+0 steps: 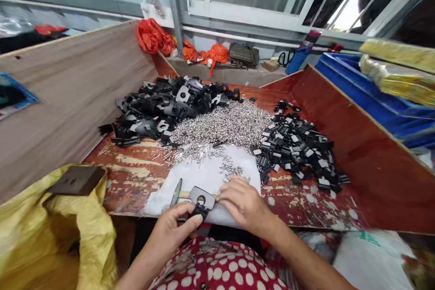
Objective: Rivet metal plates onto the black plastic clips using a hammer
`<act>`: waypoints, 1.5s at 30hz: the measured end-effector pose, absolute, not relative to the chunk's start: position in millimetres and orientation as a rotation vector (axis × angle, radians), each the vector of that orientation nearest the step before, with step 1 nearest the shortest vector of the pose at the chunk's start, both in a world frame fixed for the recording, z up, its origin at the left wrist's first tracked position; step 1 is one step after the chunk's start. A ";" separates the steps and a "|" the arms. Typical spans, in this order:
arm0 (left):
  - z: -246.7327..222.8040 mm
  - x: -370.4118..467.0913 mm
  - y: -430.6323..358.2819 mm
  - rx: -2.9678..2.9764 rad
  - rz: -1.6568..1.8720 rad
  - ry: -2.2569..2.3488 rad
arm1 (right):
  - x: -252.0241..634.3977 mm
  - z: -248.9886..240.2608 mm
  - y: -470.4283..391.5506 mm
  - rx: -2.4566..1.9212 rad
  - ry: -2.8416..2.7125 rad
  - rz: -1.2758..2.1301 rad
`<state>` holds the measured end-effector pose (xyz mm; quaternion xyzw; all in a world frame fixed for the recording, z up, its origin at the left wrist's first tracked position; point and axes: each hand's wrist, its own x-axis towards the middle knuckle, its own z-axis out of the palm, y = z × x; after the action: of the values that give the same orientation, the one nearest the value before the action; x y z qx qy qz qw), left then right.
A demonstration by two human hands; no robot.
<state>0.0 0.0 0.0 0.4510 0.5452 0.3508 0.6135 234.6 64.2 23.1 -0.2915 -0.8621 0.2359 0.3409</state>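
Note:
A black plastic clip (201,199) with a round hole is pinched between the thumb and fingers of my left hand (181,224), above the near edge of a white cloth (200,174). Behind the clip lies a hammer (176,191), its wooden handle running right towards my right hand (243,204). That hand rests low over the cloth with bent, drawn-together fingers beside the handle's end and some small metal pins (231,167). Whatever its fingertips hold is hidden.
Beyond the cloth is a heap of shiny pins (224,122). Larger black plastic parts (170,104) are piled left, smaller black pieces (295,145) right. Wooden boards (360,154) wall the table's sides. A yellow sack (95,217) hangs front left; a blue crate (374,95) stands right.

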 end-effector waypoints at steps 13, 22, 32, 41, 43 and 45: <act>-7.3 -9.8 -9.7 1.022 1.026 1.377 | 189.8 20.4 62.9 -0.489 -2.254 1.011; -1.1 -21.7 -14.6 0.689 1.169 1.282 | 152.9 -2.9 164.9 -0.477 -2.818 0.302; 12.1 -30.5 -13.0 0.404 1.288 1.094 | 156.3 3.9 146.7 -0.772 -2.433 0.632; 13.5 -19.9 -4.9 0.416 1.313 1.029 | 167.6 29.2 81.4 -0.838 -1.582 1.601; 15.4 -18.6 -5.8 0.409 1.328 0.983 | 167.1 36.0 76.0 -0.805 -1.663 1.454; 16.9 -17.4 -6.5 0.382 1.364 0.945 | 164.4 41.6 70.6 -0.756 -1.771 1.270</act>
<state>-17.4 -6.5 16.9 0.1689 0.4176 0.6024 0.6589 164.4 70.6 41.6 -0.2997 -0.7017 0.5035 0.4054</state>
